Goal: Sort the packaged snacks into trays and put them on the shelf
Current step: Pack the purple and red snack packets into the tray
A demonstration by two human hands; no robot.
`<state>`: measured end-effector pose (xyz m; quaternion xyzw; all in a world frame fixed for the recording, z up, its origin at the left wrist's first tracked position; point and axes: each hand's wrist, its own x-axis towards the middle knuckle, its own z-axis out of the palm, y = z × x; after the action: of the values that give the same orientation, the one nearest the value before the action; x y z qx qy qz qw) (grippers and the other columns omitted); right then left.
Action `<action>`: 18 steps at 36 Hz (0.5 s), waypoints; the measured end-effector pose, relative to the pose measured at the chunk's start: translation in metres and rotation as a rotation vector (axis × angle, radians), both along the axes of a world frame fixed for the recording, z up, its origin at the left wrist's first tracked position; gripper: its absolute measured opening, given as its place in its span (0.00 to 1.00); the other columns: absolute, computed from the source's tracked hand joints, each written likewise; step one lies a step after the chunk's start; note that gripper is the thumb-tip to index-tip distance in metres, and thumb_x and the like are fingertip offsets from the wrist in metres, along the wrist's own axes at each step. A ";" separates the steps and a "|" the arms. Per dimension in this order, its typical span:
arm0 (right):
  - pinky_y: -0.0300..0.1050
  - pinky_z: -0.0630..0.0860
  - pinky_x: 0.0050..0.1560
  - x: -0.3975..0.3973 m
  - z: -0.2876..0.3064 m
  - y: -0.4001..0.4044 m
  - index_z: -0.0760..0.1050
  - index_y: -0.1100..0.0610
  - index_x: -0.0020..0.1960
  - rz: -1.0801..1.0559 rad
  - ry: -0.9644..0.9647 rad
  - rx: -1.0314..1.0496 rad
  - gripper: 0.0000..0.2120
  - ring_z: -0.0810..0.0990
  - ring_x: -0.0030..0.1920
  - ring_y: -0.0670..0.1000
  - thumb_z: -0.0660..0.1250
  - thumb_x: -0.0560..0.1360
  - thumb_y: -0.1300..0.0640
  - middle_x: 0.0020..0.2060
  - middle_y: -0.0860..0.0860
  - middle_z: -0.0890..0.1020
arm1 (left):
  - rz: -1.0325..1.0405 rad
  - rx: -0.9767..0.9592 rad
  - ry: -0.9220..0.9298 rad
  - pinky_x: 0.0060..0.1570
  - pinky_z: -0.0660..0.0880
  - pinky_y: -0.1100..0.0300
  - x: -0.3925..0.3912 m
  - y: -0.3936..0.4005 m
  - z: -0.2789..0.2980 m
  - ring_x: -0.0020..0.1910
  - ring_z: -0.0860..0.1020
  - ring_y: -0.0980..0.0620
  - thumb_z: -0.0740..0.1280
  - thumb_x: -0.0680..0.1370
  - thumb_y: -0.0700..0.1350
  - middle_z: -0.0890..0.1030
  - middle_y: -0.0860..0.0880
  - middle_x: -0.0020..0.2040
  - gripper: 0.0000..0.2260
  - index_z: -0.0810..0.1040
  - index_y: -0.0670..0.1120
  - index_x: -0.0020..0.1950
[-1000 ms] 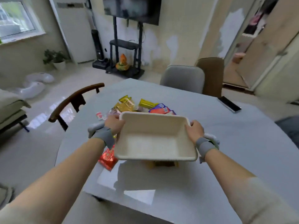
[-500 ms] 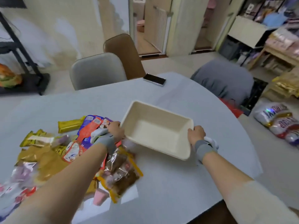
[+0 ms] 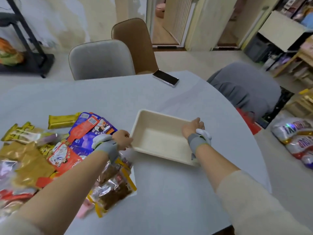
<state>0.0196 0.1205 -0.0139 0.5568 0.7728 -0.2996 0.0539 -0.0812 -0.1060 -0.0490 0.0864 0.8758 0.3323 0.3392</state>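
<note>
1. Gold foil, red card and purple film make up the pile of snack packets [image 3: 55,150] spread over the left part of the grey worktop [image 3: 169,192]; a gold bar [image 3: 62,119] lies at the pile's far edge, and a clear packet of brown snacks with yellow trim [image 3: 113,187] sits at the near edge, partly under the left forearm.
2. The left hand [image 3: 122,139], with a grey wrist strap behind it, is at the left rim of the tray; its fingers curl over that edge and hold it.
3. The beige tray [image 3: 160,138] sits right of the pile, near the middle of the worktop, with nothing inside. It looks slightly turned relative to the worktop edge; whether it rests flat or is a little lifted I cannot tell.
4. The right hand [image 3: 193,128] holds the tray's right rim, fingers curled over the far corner, and wears the same sort of grey strap.
5. Beyond the tray, a dark phone [image 3: 165,79] lies near the far edge of the worktop, well apart from it.
6. A grey chair [image 3: 100,60] and a brown chair [image 3: 135,43] stand behind the worktop; a grey cushioned seat [image 3: 245,85] is off to the right, with shiny bags [image 3: 294,138] on the floor past it.
</note>
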 end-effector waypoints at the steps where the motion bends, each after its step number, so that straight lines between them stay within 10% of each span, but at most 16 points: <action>1: 0.53 0.56 0.74 -0.011 0.001 -0.005 0.48 0.62 0.76 0.054 0.014 0.028 0.30 0.56 0.75 0.60 0.58 0.79 0.59 0.75 0.60 0.55 | -0.008 0.004 0.012 0.29 0.76 0.62 -0.003 -0.004 0.003 0.31 0.78 0.50 0.62 0.75 0.37 0.80 0.43 0.39 0.05 0.77 0.40 0.45; 12: 0.41 0.70 0.53 -0.112 0.003 -0.117 0.74 0.57 0.61 0.625 0.148 -0.065 0.14 0.76 0.59 0.58 0.60 0.76 0.59 0.59 0.55 0.78 | -0.036 -0.161 0.261 0.45 0.77 0.55 -0.053 -0.098 0.020 0.44 0.81 0.45 0.63 0.74 0.41 0.84 0.44 0.44 0.08 0.83 0.45 0.46; 18: 0.45 0.71 0.57 -0.156 -0.007 -0.179 0.76 0.59 0.57 0.890 0.197 0.054 0.12 0.76 0.59 0.58 0.60 0.75 0.63 0.57 0.56 0.79 | 0.062 -0.274 0.285 0.49 0.76 0.58 -0.069 -0.171 0.018 0.47 0.80 0.48 0.64 0.74 0.45 0.84 0.48 0.47 0.09 0.83 0.49 0.48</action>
<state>-0.1359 -0.0584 -0.0209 0.1408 0.9458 -0.2788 0.0890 -0.1506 -0.2770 -0.0311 0.0586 0.9542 0.2047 0.2101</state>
